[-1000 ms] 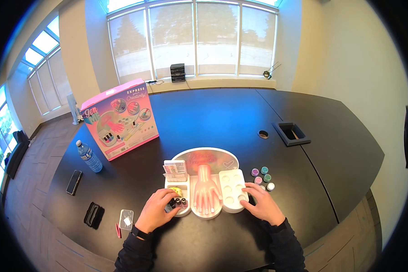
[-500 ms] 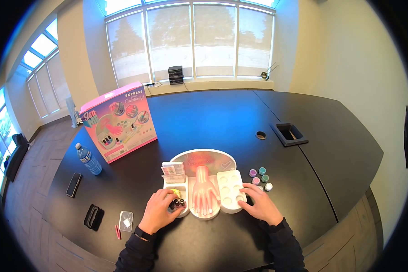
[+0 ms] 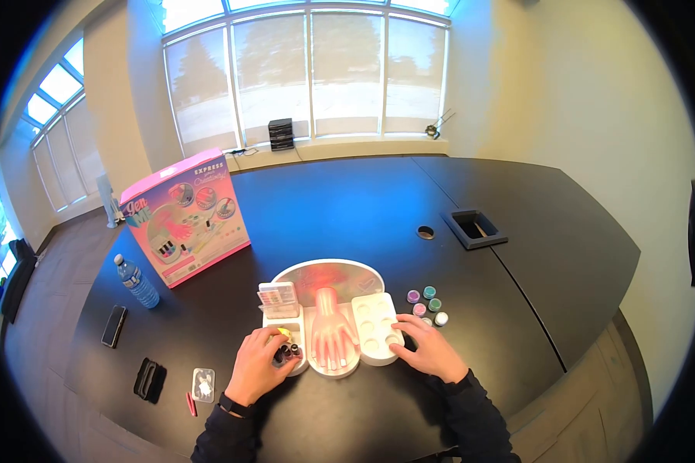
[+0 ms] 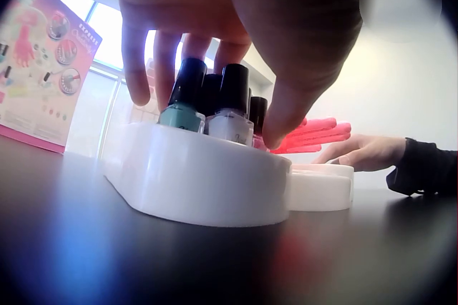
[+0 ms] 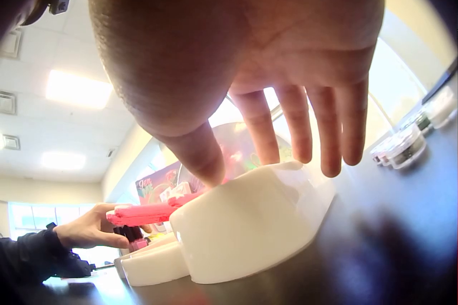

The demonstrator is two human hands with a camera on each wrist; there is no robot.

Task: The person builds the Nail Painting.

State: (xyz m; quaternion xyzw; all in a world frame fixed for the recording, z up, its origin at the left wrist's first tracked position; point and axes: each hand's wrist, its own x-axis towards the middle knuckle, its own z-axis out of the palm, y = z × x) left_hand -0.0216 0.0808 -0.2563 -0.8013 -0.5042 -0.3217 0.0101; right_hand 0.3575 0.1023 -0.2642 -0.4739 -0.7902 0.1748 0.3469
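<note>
A pink model hand (image 3: pixel 330 332) lies palm down in the middle of a white manicure stand. Over the stand's left tray (image 4: pixel 200 180), my left hand (image 3: pixel 261 363) reaches around several black-capped nail polish bottles, a teal bottle (image 4: pixel 186 97) and a clear-looking bottle (image 4: pixel 231 108) among them. In the left wrist view its fingers hang fairly straight beyond the caps, with the thumb beside a pink bottle (image 4: pixel 259 123). My right hand (image 3: pixel 432 351) touches the right tray of round wells (image 3: pixel 374 309), thumb at the near edge and straight fingers along the outer side.
A card holder (image 3: pixel 279 301) and a yellow item (image 3: pixel 285 333) sit in the left tray. Small jars (image 3: pixel 435 305) stand right of the stand. Leftward are a pink box (image 3: pixel 185 224), water bottle (image 3: pixel 137 282), phone (image 3: pixel 114 326), black case (image 3: pixel 150 380), clear box (image 3: pixel 203 384) and pink tool (image 3: pixel 191 404).
The head view has turned a little, so the table's things appear further left and slightly lower. Both hands stay at the same trays, with little finger movement.
</note>
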